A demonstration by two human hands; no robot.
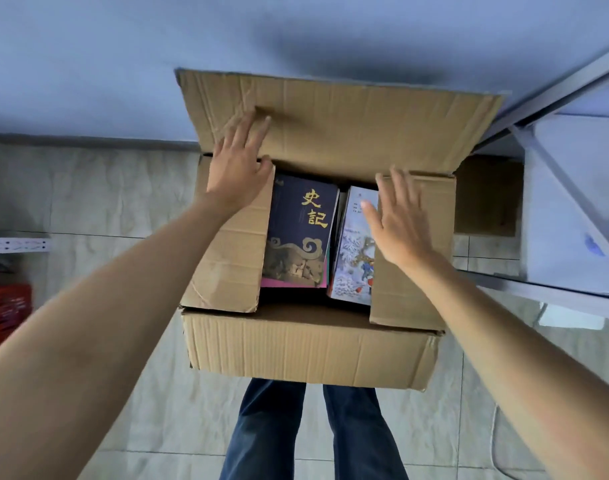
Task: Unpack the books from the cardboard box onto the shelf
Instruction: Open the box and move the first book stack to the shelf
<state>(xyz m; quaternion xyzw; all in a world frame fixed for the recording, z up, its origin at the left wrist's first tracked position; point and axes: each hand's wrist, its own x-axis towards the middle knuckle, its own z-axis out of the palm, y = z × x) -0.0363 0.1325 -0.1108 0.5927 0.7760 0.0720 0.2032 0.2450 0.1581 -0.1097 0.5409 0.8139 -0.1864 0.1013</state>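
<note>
We are opening the cardboard box (pixel 310 348); no book is out yet.

Lower centre, its near flap hangs down. Our right hand (pixel 398 220), spread and empty, presses the right side flap (pixel 417 271); our left hand (pixel 239 171), also spread and empty, pushes the far flap (pixel 348 126) back. The books (pixel 299 233) lie inside at mid-frame. Next, we judge, clear both side flaps and grasp one.

head cam | steep downward look | close over cardboard box (pixel 310 348)

A cardboard box (pixel 310 344) is sitting on the tiled floor (pixel 123 202), its far flap (pixel 348 123) standing up under the flat left hand (pixel 237 168), the spread right hand (pixel 400 223) lying on the right flap (pixel 414 271) beside two books, a dark book (pixel 298 233) and a snowy-covered book (pixel 351 258).
</note>
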